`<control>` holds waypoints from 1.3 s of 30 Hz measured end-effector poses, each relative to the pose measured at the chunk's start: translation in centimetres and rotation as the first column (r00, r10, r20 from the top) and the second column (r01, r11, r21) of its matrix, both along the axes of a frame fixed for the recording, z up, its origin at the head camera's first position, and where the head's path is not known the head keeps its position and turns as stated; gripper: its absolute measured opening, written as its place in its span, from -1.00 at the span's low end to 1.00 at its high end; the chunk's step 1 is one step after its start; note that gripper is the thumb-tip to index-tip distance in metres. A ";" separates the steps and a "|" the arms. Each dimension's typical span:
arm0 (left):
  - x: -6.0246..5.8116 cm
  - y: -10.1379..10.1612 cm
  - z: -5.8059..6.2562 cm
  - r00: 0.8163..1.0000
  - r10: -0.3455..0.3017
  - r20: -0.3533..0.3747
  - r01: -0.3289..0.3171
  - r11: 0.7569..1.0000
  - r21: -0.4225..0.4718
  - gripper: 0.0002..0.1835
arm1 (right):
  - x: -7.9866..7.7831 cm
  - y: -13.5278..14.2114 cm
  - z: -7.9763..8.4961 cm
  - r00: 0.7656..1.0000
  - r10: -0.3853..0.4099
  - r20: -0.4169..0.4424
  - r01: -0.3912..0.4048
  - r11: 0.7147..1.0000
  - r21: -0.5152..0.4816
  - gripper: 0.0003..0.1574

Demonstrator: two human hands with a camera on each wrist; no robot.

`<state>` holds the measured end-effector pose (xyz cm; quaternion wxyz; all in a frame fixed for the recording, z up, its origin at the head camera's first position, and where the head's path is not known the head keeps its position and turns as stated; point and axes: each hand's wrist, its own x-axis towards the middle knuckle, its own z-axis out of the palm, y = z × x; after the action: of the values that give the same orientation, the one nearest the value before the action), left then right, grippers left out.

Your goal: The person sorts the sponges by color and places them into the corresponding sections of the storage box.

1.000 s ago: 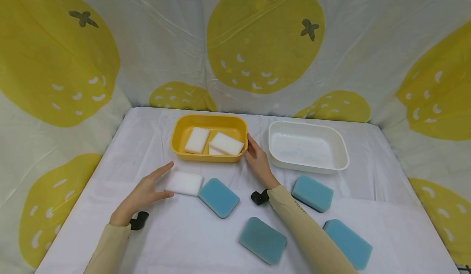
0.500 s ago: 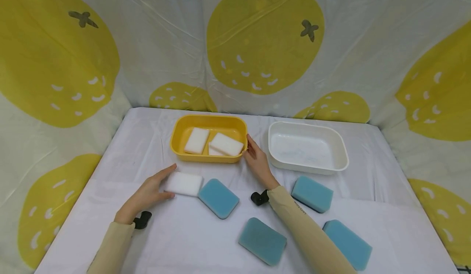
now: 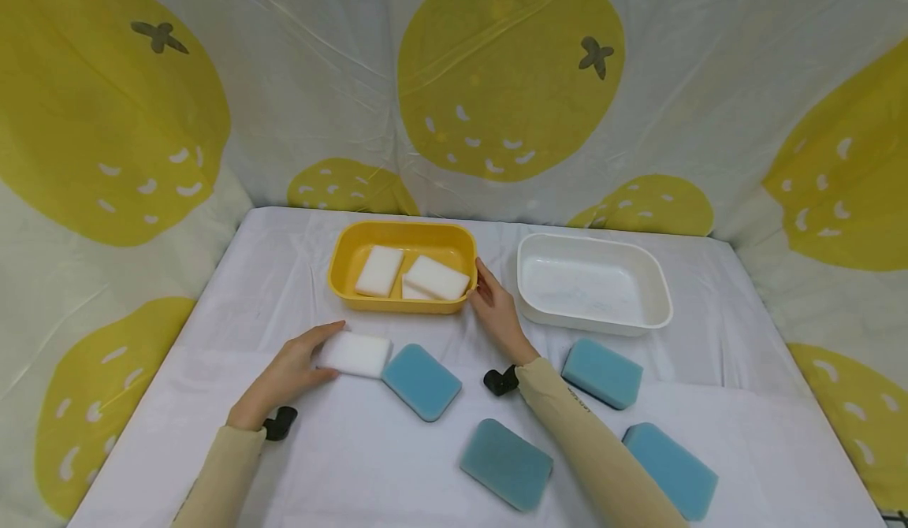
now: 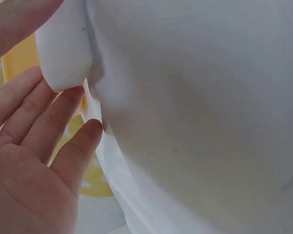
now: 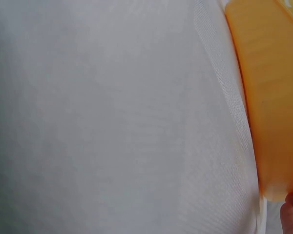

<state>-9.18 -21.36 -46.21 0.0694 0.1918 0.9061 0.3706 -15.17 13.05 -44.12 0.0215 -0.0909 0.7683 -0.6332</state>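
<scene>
My left hand (image 3: 292,364) is at the left end of a white sponge (image 3: 360,354) on the table, thumb by its near edge and forefinger by its far edge. In the left wrist view, fingertips (image 4: 77,91) meet the end of that sponge (image 4: 63,46), with the thumb across from them. A yellow tray (image 3: 369,304) holds several white sponges (image 3: 380,270), one lying over another. My right hand (image 3: 495,314) holds the tray's right end, thumb at the front corner and fingers along the side. Its fingertips show at the tray's wall (image 5: 271,112) in the right wrist view.
A white tray (image 3: 603,325) stands to the right of the yellow one. One blue sponge (image 3: 422,382) lies against the white sponge's right end. Other blue sponges (image 3: 507,465) lie around my right forearm. A lemon-print cloth (image 3: 511,71) hangs behind the table.
My left hand has moved right, from beside the white sponge onto its left end, and its thumb and forefinger have come closer together. My right hand and both trays have stayed put.
</scene>
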 end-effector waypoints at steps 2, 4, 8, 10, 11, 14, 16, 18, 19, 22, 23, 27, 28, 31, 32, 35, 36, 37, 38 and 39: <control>0.0 -0.1 0.1 1.000 0.008 -0.014 -0.008 1.000 -0.004 -0.22 | 0.0 0.0 0.0 1.000 0.002 0.000 -0.002 1.000 0.001 -0.28; 0.1 -0.3 0.2 1.000 0.017 -0.026 -0.017 1.000 -0.003 -0.23 | 0.0 0.0 0.0 1.000 0.004 0.001 -0.004 1.000 0.003 -0.28; 0.2 -0.5 0.7 0.998 0.022 -0.053 -0.022 1.000 0.004 -0.23 | -0.1 0.1 -0.1 1.000 0.006 0.005 -0.006 1.000 0.002 -0.28; 0.2 -0.6 1.0 0.998 0.020 -0.067 -0.019 1.000 0.004 -0.22 | -0.1 0.1 -0.1 1.000 0.008 0.003 -0.008 1.000 0.002 -0.28; 0.2 -0.6 1.1 0.997 0.018 -0.073 -0.018 1.000 0.005 -0.22 | -0.1 0.1 -0.1 1.000 0.010 0.000 -0.010 1.000 0.001 -0.28; 0.1 -0.4 1.4 0.997 0.012 -0.082 -0.012 1.000 0.010 -0.22 | -0.1 0.1 -0.2 1.000 0.014 -0.010 -0.014 1.000 0.002 -0.29; 0.0 -0.3 1.6 0.996 0.009 -0.088 -0.008 1.000 0.018 -0.22 | -0.2 0.1 -0.2 1.000 0.016 -0.012 -0.016 1.000 -0.001 -0.29; -0.1 -0.1 1.8 0.995 0.008 -0.100 -0.005 1.000 0.026 -0.21 | -0.2 0.1 -0.2 1.000 0.015 -0.011 -0.015 1.000 -0.002 -0.29; -0.1 0.1 1.9 0.994 0.007 -0.109 -0.004 1.000 0.030 -0.22 | -0.2 0.1 -0.2 1.000 0.015 -0.010 -0.015 1.000 -0.002 -0.29; -0.3 0.4 2.2 0.990 0.004 -0.141 0.001 0.999 0.040 -0.24 | -0.2 0.1 -0.2 1.000 0.014 -0.005 -0.014 1.000 -0.010 -0.29; -0.4 0.5 2.3 0.988 0.004 -0.151 0.001 0.999 0.039 -0.24 | -0.2 0.1 -0.3 1.000 0.013 -0.005 -0.013 1.000 -0.009 -0.29; -0.7 0.9 2.8 0.985 0.009 -0.174 -0.001 0.999 0.044 -0.24 | -0.3 0.1 -0.3 1.000 0.011 0.000 -0.011 1.000 -0.003 -0.28; -0.8 1.0 3.0 0.984 0.010 -0.180 -0.002 0.999 0.043 -0.24 | -0.2 0.1 -0.3 1.000 0.010 0.004 -0.010 1.000 -0.001 -0.28; -1.1 1.3 3.5 0.981 0.011 -0.192 -0.002 0.999 0.050 -0.24 | -0.2 0.1 -0.3 1.000 0.015 0.003 -0.015 1.000 0.000 -0.28; -1.3 1.3 3.6 0.980 0.014 -0.197 -0.005 0.999 0.049 -0.23 | -0.1 0.1 -0.3 1.000 0.016 0.003 -0.016 1.000 -0.002 -0.28; -1.6 1.5 4.1 0.978 0.023 -0.208 -0.011 0.998 0.056 -0.23 | -0.1 0.1 -0.2 1.000 0.018 -0.003 -0.018 1.000 -0.011 -0.28; -1.7 1.6 4.2 0.977 0.026 -0.211 -0.014 0.998 0.056 -0.23 | -0.1 0.1 -0.2 1.000 0.019 -0.002 -0.019 1.000 -0.017 -0.28; -1.9 1.7 4.3 0.976 0.029 -0.214 -0.017 0.998 0.058 -0.23 | 0.0 0.1 -0.2 1.000 0.018 -0.001 -0.018 1.000 -0.018 -0.28; -2.0 1.8 4.4 0.976 0.033 -0.214 -0.020 0.998 0.063 -0.23 | 0.0 0.1 -0.2 1.000 0.017 -0.002 -0.017 1.000 -0.016 -0.28; -2.1 1.9 4.5 0.976 0.035 -0.214 -0.021 0.997 0.069 -0.24 | 0.0 0.1 -0.2 1.000 0.016 -0.003 -0.016 1.000 -0.014 -0.28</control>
<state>-11.30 -19.50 -41.69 -0.0407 0.2201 0.8982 0.3784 -15.21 13.17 -44.32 0.0247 -0.0984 0.7630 -0.6384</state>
